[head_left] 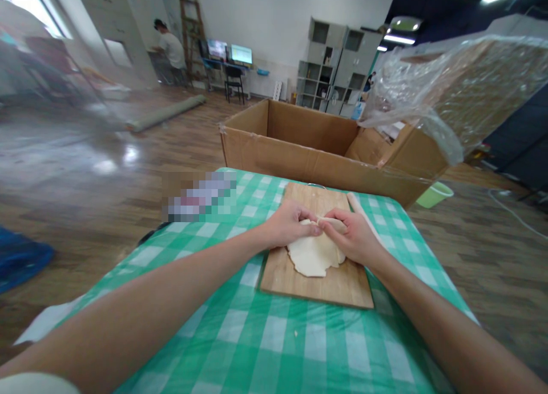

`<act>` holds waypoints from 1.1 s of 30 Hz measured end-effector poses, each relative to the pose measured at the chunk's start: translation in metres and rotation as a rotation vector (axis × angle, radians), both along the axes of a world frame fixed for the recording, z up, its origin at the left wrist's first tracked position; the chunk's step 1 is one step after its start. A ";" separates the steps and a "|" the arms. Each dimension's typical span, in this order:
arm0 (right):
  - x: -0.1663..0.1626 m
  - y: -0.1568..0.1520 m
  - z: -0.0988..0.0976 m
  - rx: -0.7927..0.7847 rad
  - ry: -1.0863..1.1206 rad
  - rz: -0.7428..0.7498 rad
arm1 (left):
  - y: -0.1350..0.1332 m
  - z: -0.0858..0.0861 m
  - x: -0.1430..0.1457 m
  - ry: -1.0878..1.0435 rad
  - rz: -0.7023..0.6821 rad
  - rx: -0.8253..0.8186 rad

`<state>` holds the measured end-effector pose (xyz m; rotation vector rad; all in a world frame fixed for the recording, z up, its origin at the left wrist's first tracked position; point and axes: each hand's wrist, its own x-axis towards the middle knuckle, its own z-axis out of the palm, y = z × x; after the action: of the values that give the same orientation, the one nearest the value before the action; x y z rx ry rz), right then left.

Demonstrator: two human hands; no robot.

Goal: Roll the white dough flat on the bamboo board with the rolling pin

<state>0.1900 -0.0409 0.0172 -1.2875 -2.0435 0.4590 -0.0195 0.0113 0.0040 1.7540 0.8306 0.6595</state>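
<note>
A flat, pale sheet of dough [314,257] with a ragged near edge lies on a wooden cutting board [317,294]. My left hand [293,224] pinches the dough's far edge between thumb and fingers. Close beside it, my right hand [353,234] grips the same far edge, where a bit of dough is lifted and folded. The two thumbs almost meet over the sheet. To the right of the board lies a pale rolling pin [359,208], partly hidden behind my right hand.
The board rests on a table with a green and white checked cloth [274,337]. Beyond its far edge stands a large open cardboard box [299,154], with plastic-wrapped material [483,91] at right. A light green bin [435,194] is on the floor. A person [171,48] sits far back.
</note>
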 end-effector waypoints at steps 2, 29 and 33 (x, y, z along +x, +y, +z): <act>0.001 0.001 0.000 -0.007 -0.019 0.033 | 0.000 -0.001 0.000 -0.007 -0.004 -0.005; 0.000 0.000 -0.010 -0.266 0.205 0.093 | 0.000 0.000 -0.001 -0.078 -0.008 0.026; 0.000 0.003 -0.020 -0.278 0.328 -0.004 | 0.001 0.000 0.002 -0.203 -0.044 -0.188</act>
<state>0.1898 -0.0379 -0.0031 -1.2757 -1.7442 0.9156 -0.0178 0.0121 0.0036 1.5048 0.6887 0.6942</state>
